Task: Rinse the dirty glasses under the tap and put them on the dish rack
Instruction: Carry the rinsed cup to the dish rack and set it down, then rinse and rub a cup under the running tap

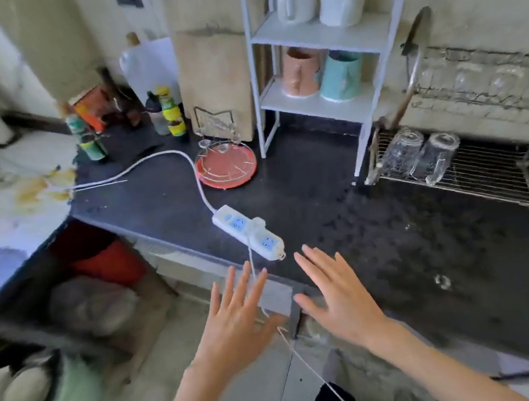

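Two clear glasses (401,152) (438,155) lie mouth-down, leaning on the wire dish rack (495,176) at the right of the dark counter. Several stemmed glasses (501,83) hang upside down from the rack's upper rail. My left hand (237,322) and my right hand (337,299) hover side by side over the counter's front edge, fingers straight and spread, holding nothing. No tap is in view.
A white power strip (249,232) with its cord lies just beyond my fingertips. A red round tray (226,166), bottles (170,114) and a white shelf with mugs (322,69) stand further back. Open storage with bowls (13,392) sits low at the left.
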The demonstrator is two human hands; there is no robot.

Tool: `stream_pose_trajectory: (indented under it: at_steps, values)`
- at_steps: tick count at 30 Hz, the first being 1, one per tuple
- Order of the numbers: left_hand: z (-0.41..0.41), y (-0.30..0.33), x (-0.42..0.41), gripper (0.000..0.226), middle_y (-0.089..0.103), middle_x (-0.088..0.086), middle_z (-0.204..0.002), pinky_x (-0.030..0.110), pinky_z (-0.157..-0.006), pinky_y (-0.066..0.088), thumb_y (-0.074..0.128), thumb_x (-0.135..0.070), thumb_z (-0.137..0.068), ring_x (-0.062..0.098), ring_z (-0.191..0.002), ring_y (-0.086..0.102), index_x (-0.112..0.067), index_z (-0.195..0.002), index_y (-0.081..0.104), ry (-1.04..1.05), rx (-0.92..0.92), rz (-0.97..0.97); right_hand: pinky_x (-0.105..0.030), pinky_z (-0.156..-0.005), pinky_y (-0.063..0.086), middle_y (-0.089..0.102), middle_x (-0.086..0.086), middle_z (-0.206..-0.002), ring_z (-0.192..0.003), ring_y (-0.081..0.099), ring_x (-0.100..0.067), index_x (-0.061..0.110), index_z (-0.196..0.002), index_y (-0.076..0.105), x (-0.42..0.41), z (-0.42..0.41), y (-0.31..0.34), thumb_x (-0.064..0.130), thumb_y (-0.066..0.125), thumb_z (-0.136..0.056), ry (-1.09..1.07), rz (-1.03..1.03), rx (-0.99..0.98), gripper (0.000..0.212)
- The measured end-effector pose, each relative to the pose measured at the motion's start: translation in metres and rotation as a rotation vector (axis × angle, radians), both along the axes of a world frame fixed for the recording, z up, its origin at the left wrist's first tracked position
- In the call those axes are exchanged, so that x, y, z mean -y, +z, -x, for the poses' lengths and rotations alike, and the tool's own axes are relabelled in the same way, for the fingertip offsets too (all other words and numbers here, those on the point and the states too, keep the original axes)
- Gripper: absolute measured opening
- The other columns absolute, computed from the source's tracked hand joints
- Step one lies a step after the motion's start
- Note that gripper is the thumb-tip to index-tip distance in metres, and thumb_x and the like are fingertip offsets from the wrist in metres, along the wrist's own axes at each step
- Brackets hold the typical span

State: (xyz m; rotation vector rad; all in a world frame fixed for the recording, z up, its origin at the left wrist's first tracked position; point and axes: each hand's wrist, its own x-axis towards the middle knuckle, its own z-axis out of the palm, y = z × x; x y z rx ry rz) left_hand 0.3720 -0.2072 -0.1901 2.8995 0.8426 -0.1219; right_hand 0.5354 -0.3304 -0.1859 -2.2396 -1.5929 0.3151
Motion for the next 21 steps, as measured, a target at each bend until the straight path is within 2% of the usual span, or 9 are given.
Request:
stream_pose_trajectory:
  at_steps: [2,6,9,12,14,16,18,21]
  values:
    - [0.051,0.006,-0.002,0.067,0.048,0.010,-0.139,0.053,-0.090,0.044,0.016,-0.062,-0.091,0.035,-0.126,0.043,-0.020,-0.137,0.040,0.093,0.018,0.001,-0.050,-0.111,0.029,0.039,-0.005,-0.148,-0.135,0.038,-0.021,0.017,-0.142,0.038,-0.020,0.040,0.001,0.061,0.017,-0.094,0.091,0.009,0.017,0.069]
    - [0.135,0.020,-0.016,0.071,0.042,0.010,-0.143,0.058,-0.095,0.039,0.036,-0.061,-0.081,0.037,-0.130,0.039,-0.021,-0.140,0.035,0.300,0.058,0.013,-0.048,-0.114,0.017,0.036,-0.007,-0.150,-0.138,0.034,-0.024,0.022,-0.144,0.032,-0.068,0.103,0.012,0.066,0.014,-0.092,0.249,0.003,0.090,0.071]
    - [0.188,0.032,-0.027,0.072,0.042,0.010,-0.144,0.059,-0.096,0.038,0.034,-0.062,-0.082,0.038,-0.131,0.037,-0.020,-0.140,0.037,0.457,0.071,0.005,-0.058,-0.111,0.020,0.034,-0.008,-0.151,-0.139,0.032,-0.025,0.021,-0.144,0.035,-0.108,0.141,0.025,0.067,0.012,-0.090,0.366,-0.011,0.116,0.074]
    - [0.238,0.039,-0.039,0.073,0.037,0.009,-0.147,0.057,-0.101,0.030,0.020,-0.068,-0.087,0.036,-0.135,0.031,-0.022,-0.142,0.034,0.614,0.079,-0.016,-0.061,-0.104,0.024,0.043,-0.012,-0.145,-0.133,0.042,-0.030,0.018,-0.140,0.039,-0.152,0.180,0.037,0.064,0.014,-0.092,0.464,-0.043,0.123,0.071]
    - [0.266,0.042,-0.048,0.074,0.027,0.006,-0.152,0.051,-0.106,0.020,0.017,-0.069,-0.087,0.033,-0.139,0.019,-0.024,-0.144,0.027,0.700,0.084,-0.033,-0.058,-0.107,0.020,0.041,-0.011,-0.146,-0.135,0.039,-0.030,0.019,-0.141,0.040,-0.180,0.204,0.043,0.064,0.018,-0.092,0.517,-0.052,0.117,0.070]
    - [0.289,0.040,-0.058,0.075,0.009,0.000,-0.154,0.045,-0.110,0.005,0.020,-0.068,-0.084,0.029,-0.141,-0.001,-0.028,-0.147,0.016,0.777,0.125,-0.046,-0.050,-0.112,0.008,0.032,-0.007,-0.152,-0.141,0.029,-0.025,0.021,-0.145,0.035,-0.205,0.224,0.043,0.064,0.024,-0.089,0.568,-0.048,0.095,0.072]
    - [0.304,0.034,-0.070,0.076,-0.002,-0.004,-0.153,0.042,-0.110,-0.005,0.016,-0.068,-0.081,0.025,-0.139,-0.015,-0.031,-0.146,0.005,0.837,0.156,-0.057,-0.044,-0.113,-0.001,0.024,-0.004,-0.155,-0.144,0.020,-0.021,0.023,-0.147,0.028,-0.230,0.240,0.038,0.070,0.018,-0.086,0.617,-0.066,0.090,0.078]
    - [0.316,0.020,-0.096,0.078,0.004,-0.002,-0.155,0.044,-0.111,-0.003,0.017,-0.069,-0.080,0.023,-0.139,-0.013,-0.030,-0.147,0.010,0.902,0.147,-0.011,-0.040,-0.114,-0.007,0.016,-0.001,-0.158,-0.146,0.011,-0.018,0.027,-0.149,0.020,-0.273,0.254,0.026,0.077,0.001,-0.080,0.665,-0.065,0.105,0.088]
